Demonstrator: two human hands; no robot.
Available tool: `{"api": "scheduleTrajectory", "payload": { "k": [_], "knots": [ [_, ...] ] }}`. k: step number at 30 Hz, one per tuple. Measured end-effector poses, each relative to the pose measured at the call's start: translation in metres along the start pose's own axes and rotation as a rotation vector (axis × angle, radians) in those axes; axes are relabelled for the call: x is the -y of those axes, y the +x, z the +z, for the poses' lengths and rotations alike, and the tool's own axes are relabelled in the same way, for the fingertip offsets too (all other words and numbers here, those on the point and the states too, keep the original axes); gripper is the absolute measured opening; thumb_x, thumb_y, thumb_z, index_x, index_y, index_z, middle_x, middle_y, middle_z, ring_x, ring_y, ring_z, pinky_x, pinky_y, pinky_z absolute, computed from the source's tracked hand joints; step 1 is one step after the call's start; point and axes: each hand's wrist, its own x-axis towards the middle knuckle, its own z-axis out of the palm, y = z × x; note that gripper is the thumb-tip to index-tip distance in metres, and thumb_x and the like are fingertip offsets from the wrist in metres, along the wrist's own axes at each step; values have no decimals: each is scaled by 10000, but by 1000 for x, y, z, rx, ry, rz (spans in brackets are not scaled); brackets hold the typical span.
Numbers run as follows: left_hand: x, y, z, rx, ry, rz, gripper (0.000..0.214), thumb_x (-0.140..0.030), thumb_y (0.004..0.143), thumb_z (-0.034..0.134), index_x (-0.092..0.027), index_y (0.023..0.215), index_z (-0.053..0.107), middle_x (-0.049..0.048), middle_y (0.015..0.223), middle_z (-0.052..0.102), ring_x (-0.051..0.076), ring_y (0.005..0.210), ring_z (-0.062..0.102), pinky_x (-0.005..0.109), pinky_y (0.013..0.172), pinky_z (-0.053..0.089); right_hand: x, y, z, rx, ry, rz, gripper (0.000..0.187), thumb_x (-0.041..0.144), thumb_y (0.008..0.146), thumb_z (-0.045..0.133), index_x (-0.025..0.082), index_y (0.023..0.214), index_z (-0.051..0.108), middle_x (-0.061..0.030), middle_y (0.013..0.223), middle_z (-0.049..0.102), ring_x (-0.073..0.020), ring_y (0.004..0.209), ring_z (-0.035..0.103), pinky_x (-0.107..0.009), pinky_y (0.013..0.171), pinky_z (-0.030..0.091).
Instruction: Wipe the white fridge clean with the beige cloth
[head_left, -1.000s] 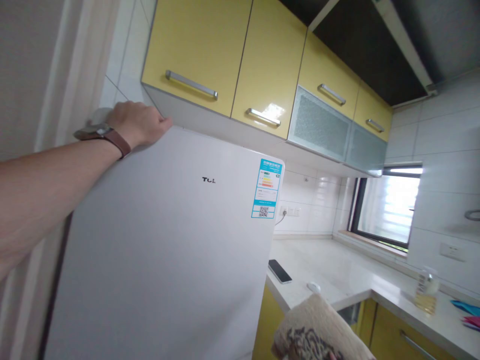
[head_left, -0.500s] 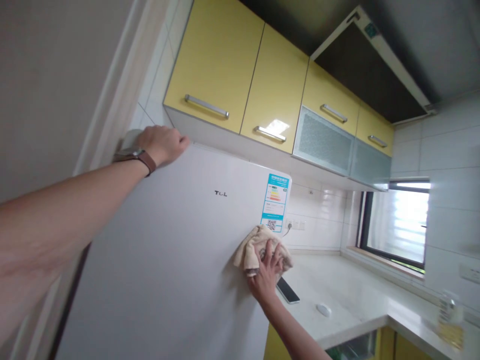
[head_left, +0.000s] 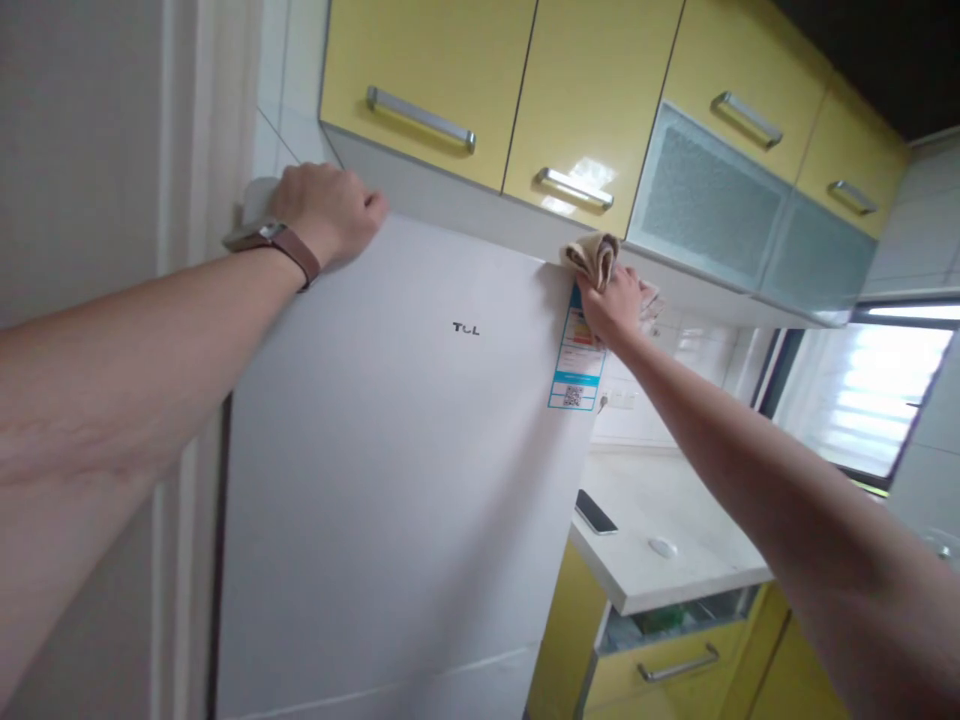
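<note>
the right hand [head_left: 611, 305], clenched around the cloth [head_left: 594, 258], has risen from below the energy label [head_left: 577, 375] to the top right corner of the fridge door [head_left: 390, 450]; wiping now reaches the upper edge. the left hand [head_left: 326, 212] stays curled over the top left corner.

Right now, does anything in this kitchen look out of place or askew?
Only the drawer under the counter stands ajar, its contents showing. The fridge and cupboards look straight.
</note>
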Motion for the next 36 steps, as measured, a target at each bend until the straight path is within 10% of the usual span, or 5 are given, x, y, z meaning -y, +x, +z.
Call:
{"api": "scheduleTrajectory", "payload": {
  "k": [20, 28, 36],
  "knots": [
    [-6, -4, -13, -81, 11, 102, 781, -432, 983, 222, 202, 1220, 612, 212, 1309, 630, 517, 1361, 444, 570, 992, 285, -13, 20, 10, 4, -122, -17, 534, 365, 1071, 151, 100, 1261, 574, -236, 1269, 593, -297, 1218, 453, -482, 978, 283],
    [-2, -2, -11, -88, 26, 108, 820, -477, 977, 170, 145, 1228, 643, 148, 1302, 636, 433, 1343, 501, 498, 974, 304, -12, 20, 11, -31, -144, 16, 433, 377, 1043, 350, 94, 1253, 602, -230, 1269, 615, -294, 1200, 481, -467, 966, 285],
    [-4, -7, -11, -67, 73, 88, 808, -450, 977, 180, 178, 1236, 619, 164, 1331, 628, 414, 1355, 495, 489, 996, 327, -1, 14, 4, 4, -182, -41, 673, 296, 1050, -5, 14, 1175, 593, -312, 1324, 549, -274, 1219, 460, -502, 930, 270]
  ]
}}
